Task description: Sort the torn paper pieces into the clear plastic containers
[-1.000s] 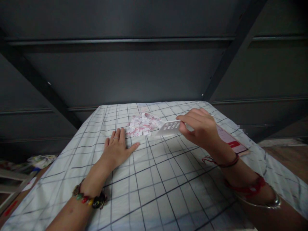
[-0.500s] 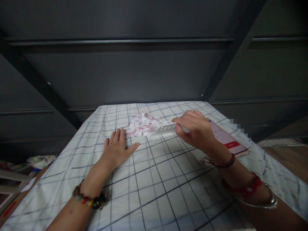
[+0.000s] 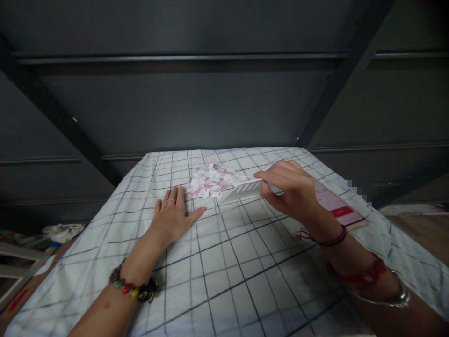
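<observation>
My left hand (image 3: 173, 216) lies flat with its fingers spread on the checked cloth, just left of a pile of small torn paper scraps (image 3: 209, 181), white and pinkish. A thin white slotted piece (image 3: 242, 189) is pinched between the thumb and fingers of my right hand (image 3: 289, 188). It leans at a slant, its lower edge on or close to the cloth at the right side of the scraps. Its slots look smeared, and my fingers cover its right end. Partly behind my right wrist lies a phone (image 3: 337, 206) with a pink and red screen.
The white cloth (image 3: 224, 281) with dark grid lines covers the surface under my hands. A dark panelled wall (image 3: 196, 103) rises at its far edge. On the lower left stand a pale slatted frame (image 3: 21, 262) and a crumpled patterned bundle (image 3: 63, 232).
The whole view has shifted slightly, so everything sits a little further right. My left hand stays flat, and my right hand keeps its pinch on the white slotted piece, whose slots are now more blurred.
</observation>
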A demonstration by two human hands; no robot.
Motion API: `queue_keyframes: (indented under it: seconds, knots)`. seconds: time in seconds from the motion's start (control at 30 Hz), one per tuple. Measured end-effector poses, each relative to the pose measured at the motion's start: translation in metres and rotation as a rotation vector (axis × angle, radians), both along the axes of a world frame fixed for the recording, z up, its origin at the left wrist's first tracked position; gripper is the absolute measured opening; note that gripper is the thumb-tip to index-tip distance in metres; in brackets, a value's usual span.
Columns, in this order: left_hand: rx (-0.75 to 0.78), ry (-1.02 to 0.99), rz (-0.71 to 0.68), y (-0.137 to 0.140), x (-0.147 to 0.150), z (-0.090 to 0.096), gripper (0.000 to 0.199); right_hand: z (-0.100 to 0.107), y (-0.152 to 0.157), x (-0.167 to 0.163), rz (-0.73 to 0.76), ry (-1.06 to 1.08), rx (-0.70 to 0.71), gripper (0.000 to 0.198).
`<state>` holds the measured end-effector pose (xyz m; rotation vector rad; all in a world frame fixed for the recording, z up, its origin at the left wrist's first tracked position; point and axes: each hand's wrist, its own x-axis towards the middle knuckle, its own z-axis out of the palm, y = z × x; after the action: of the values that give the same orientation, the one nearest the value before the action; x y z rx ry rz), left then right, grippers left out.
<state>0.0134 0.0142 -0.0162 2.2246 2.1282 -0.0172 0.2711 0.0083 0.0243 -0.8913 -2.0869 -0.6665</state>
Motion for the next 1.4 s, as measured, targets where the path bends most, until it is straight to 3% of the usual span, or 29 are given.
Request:
queue_keyframes:
  seconds: [0.3,0.77,1.4]
  knots:
    - [0.028,-0.029,-0.016,0.002,-0.002,-0.003,0.089,0.005,-0.005,-0.015,-0.040,-0.103,-0.008,0.019]
    - [0.008,-0.015,-0.008,-0.001,-0.001,0.000,0.088,0.007,-0.011,-0.016,0.113,-0.070,0.034,0.013]
    - [-0.007,-0.007,-0.009,-0.001,0.000,0.003,0.085,0.007,-0.008,-0.009,-0.061,-0.072,0.027,0.016]
